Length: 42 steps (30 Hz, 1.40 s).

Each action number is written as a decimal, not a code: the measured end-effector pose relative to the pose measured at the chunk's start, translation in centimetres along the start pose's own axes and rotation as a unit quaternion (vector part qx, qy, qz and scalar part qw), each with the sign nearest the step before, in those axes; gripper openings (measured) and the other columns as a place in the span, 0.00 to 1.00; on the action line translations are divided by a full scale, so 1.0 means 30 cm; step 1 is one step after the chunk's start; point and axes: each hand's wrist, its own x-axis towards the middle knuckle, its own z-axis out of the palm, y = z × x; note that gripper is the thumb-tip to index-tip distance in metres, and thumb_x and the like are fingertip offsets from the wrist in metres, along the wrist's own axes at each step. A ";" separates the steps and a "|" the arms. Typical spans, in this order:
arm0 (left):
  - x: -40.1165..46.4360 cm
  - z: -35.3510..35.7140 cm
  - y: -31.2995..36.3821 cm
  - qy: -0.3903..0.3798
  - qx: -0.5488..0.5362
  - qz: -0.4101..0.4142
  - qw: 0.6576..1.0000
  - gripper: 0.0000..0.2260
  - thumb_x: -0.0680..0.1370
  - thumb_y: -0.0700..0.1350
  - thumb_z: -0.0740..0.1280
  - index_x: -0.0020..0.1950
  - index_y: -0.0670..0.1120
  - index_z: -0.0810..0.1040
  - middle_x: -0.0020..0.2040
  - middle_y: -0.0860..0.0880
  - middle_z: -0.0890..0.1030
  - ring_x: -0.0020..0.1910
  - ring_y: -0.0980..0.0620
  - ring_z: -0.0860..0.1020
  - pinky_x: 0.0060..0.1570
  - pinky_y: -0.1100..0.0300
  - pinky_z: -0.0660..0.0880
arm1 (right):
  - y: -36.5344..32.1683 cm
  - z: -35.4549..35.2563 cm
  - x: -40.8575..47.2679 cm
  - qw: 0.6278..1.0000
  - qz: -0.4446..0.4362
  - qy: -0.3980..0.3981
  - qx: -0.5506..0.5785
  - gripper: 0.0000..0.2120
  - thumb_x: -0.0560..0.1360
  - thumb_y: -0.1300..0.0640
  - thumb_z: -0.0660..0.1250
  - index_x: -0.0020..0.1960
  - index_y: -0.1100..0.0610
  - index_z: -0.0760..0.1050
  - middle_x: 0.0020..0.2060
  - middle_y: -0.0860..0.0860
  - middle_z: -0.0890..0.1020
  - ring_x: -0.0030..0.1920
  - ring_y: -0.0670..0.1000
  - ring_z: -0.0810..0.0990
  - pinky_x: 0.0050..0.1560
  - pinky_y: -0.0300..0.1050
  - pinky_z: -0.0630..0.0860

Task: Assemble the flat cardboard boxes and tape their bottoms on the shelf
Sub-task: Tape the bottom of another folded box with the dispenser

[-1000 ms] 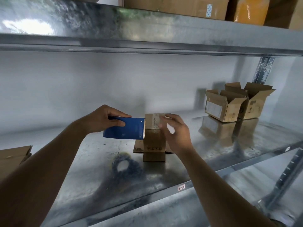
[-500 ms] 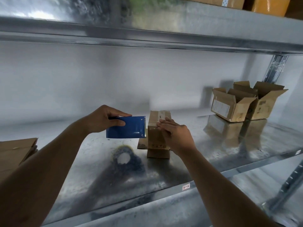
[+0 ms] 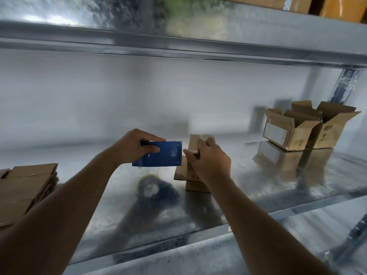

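Note:
A small brown cardboard box [image 3: 195, 184] stands bottom-up on the metal shelf [image 3: 258, 187], clear tape across its top. My right hand [image 3: 208, 162] lies over the box's near upper side, fingers curled over its left edge. My left hand [image 3: 137, 146] grips a blue tape dispenser [image 3: 158, 154] just left of the box, its toothed edge close to my right fingertips. A stack of flat cardboard boxes [image 3: 25, 187] lies at the shelf's left end.
Two assembled boxes with open flaps [image 3: 289, 130] [image 3: 329, 128] stand at the back right by the shelf post [image 3: 345, 85]. An upper shelf [image 3: 178, 40] hangs overhead with boxes on it. The dispenser's reflection shows on the shiny surface.
My right hand slid from the box's top down over its near left side. The dispenser drew slightly away from the box. The view shifted a little.

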 end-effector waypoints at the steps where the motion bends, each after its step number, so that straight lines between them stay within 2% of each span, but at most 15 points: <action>1: 0.008 0.005 0.010 0.005 0.033 0.003 0.999 0.13 0.79 0.45 0.74 0.62 0.58 0.84 0.55 0.57 0.86 0.50 0.54 0.83 0.47 0.60 0.80 | -0.013 0.010 -0.007 1.000 -0.005 0.006 -0.011 0.27 0.81 0.31 0.57 0.68 0.50 0.72 0.68 0.51 0.75 0.60 0.54 0.79 0.51 0.51 0.81; 5: 0.023 0.045 0.064 0.030 0.103 0.011 0.994 0.13 0.79 0.46 0.74 0.64 0.55 0.85 0.62 0.53 0.85 0.53 0.55 0.81 0.53 0.60 0.78 | -0.031 0.039 -0.019 0.999 -0.001 0.031 -0.018 0.25 0.82 0.37 0.60 0.71 0.52 0.72 0.70 0.55 0.75 0.64 0.58 0.77 0.57 0.52 0.79; 8: 0.013 0.064 0.105 0.059 0.152 0.019 0.986 0.13 0.80 0.46 0.73 0.64 0.55 0.84 0.64 0.53 0.84 0.55 0.53 0.80 0.56 0.59 0.76 | -0.042 0.059 -0.017 0.998 -0.009 0.066 -0.006 0.20 0.82 0.44 0.64 0.68 0.55 0.75 0.65 0.58 0.79 0.59 0.61 0.79 0.52 0.53 0.79; 13: -0.036 0.088 0.149 0.101 0.208 0.004 0.973 0.12 0.81 0.47 0.70 0.62 0.57 0.85 0.58 0.53 0.86 0.47 0.52 0.79 0.47 0.60 0.74 | -0.074 0.117 0.000 0.993 -0.010 0.116 -0.021 0.14 0.76 0.53 0.72 0.58 0.59 0.79 0.52 0.60 0.82 0.45 0.63 0.80 0.46 0.55 0.79; 16: -0.060 0.105 0.195 0.108 0.244 -0.007 0.964 0.11 0.82 0.46 0.68 0.62 0.55 0.86 0.57 0.51 0.86 0.52 0.47 0.82 0.52 0.53 0.80 | -0.077 0.124 0.006 0.990 -0.010 0.135 -0.030 0.14 0.74 0.54 0.74 0.56 0.60 0.80 0.51 0.61 0.82 0.43 0.63 0.80 0.45 0.54 0.78; 20: -0.080 0.104 0.229 0.108 0.252 -0.034 0.961 0.11 0.82 0.46 0.68 0.62 0.57 0.85 0.57 0.51 0.85 0.53 0.46 0.82 0.55 0.50 0.81 | -0.078 0.124 0.004 0.989 -0.015 0.142 -0.026 0.14 0.73 0.55 0.75 0.56 0.60 0.80 0.50 0.61 0.82 0.43 0.63 0.80 0.45 0.54 0.78; 22: -0.079 0.115 0.241 0.111 0.266 -0.045 0.957 0.11 0.82 0.46 0.67 0.60 0.56 0.85 0.56 0.50 0.85 0.52 0.46 0.82 0.54 0.51 0.81 | -0.083 0.118 0.002 0.988 -0.025 0.147 -0.027 0.13 0.73 0.56 0.75 0.54 0.60 0.80 0.50 0.61 0.82 0.43 0.64 0.80 0.45 0.55 0.78; 24: -0.070 0.149 0.252 0.102 0.306 -0.051 0.945 0.10 0.83 0.47 0.65 0.58 0.54 0.85 0.52 0.49 0.85 0.48 0.47 0.82 0.48 0.55 0.79 | -0.089 0.113 -0.003 0.987 -0.030 0.154 -0.036 0.12 0.72 0.57 0.76 0.52 0.60 0.79 0.48 0.61 0.82 0.42 0.64 0.81 0.44 0.55 0.79; 26: -0.064 0.189 0.251 0.094 0.315 -0.050 0.943 0.09 0.83 0.50 0.64 0.56 0.53 0.84 0.47 0.50 0.84 0.44 0.49 0.79 0.44 0.58 0.74 | -0.087 0.111 -0.010 0.987 -0.021 0.155 -0.034 0.13 0.71 0.56 0.78 0.52 0.59 0.79 0.48 0.61 0.82 0.43 0.64 0.81 0.41 0.54 0.80; 28: -0.059 0.210 0.236 0.097 0.304 -0.048 0.947 0.09 0.83 0.50 0.64 0.54 0.54 0.83 0.46 0.51 0.83 0.45 0.50 0.80 0.44 0.59 0.73 | -0.074 0.116 -0.018 0.987 -0.012 0.153 -0.041 0.16 0.73 0.54 0.78 0.55 0.59 0.80 0.51 0.61 0.83 0.46 0.64 0.82 0.40 0.54 0.81; 31: -0.065 0.210 0.189 0.118 0.286 -0.044 0.950 0.09 0.83 0.50 0.64 0.58 0.57 0.83 0.50 0.52 0.85 0.45 0.51 0.79 0.46 0.57 0.76 | -0.058 0.115 -0.028 0.990 -0.018 0.136 -0.037 0.19 0.78 0.49 0.72 0.64 0.59 0.78 0.57 0.60 0.82 0.53 0.63 0.82 0.48 0.54 0.81; 33: -0.077 0.204 0.161 0.133 0.278 -0.049 0.950 0.10 0.83 0.52 0.65 0.62 0.59 0.83 0.53 0.53 0.86 0.45 0.51 0.79 0.44 0.58 0.73 | -0.046 0.099 -0.030 0.994 -0.025 0.109 -0.020 0.20 0.81 0.46 0.68 0.67 0.57 0.76 0.61 0.58 0.81 0.58 0.61 0.81 0.55 0.53 0.80; 36: -0.114 0.187 0.127 0.155 0.254 -0.075 0.952 0.13 0.83 0.53 0.66 0.68 0.59 0.81 0.58 0.53 0.86 0.52 0.49 0.81 0.46 0.60 0.70 | -0.006 0.075 -0.033 0.993 -0.050 0.102 -0.009 0.20 0.81 0.40 0.65 0.63 0.55 0.76 0.60 0.57 0.79 0.57 0.59 0.80 0.52 0.54 0.81; 38: -0.143 0.183 0.107 0.159 0.264 -0.093 0.947 0.14 0.83 0.53 0.66 0.68 0.59 0.81 0.58 0.52 0.85 0.52 0.49 0.81 0.45 0.59 0.70 | 0.015 0.059 -0.036 0.993 -0.055 0.108 -0.008 0.21 0.81 0.38 0.64 0.61 0.54 0.76 0.60 0.56 0.79 0.56 0.58 0.79 0.50 0.54 0.82; 42: -0.184 0.186 0.084 0.159 0.276 -0.125 0.940 0.13 0.83 0.52 0.66 0.68 0.60 0.81 0.56 0.51 0.86 0.51 0.48 0.81 0.44 0.58 0.71 | 0.034 0.039 -0.046 0.986 -0.083 0.147 -0.001 0.17 0.81 0.42 0.67 0.57 0.56 0.78 0.55 0.57 0.80 0.52 0.58 0.81 0.48 0.51 0.81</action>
